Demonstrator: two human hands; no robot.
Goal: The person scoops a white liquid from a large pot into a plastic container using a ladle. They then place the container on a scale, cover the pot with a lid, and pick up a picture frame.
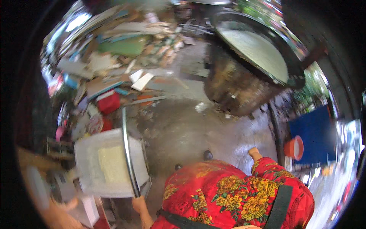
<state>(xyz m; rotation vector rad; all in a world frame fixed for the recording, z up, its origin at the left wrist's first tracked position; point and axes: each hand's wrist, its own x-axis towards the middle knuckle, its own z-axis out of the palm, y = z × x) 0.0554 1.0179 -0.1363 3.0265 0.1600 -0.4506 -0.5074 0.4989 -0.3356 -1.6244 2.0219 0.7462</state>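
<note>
My left hand (pixel 138 203) is closed around the dark handle end of a long, shiny metal rod or blade (pixel 127 143), low on the left. The rod reaches forward over a white plastic tub (pixel 87 183), which holds a pale yellowish rectangular block or slab (pixel 110 163). My right hand (pixel 252 150) hangs out over the wet floor at the right, beyond the red flowered sleeve; nothing shows in it, and its fingers are too small and blurred to read. Ahead at the upper right stands a big soot-stained vat (pixel 240 83) with whitish liquid (pixel 257 51) inside.
Scrap wood and boards (pixel 137 57) lie heaped at the upper left, with a red container (pixel 108 103) at the near side. An orange-red bucket (pixel 294 148) stands by a blue panel (pixel 314 134) at the right. Part of another person's arm (pixel 57 211) shows at the lower left.
</note>
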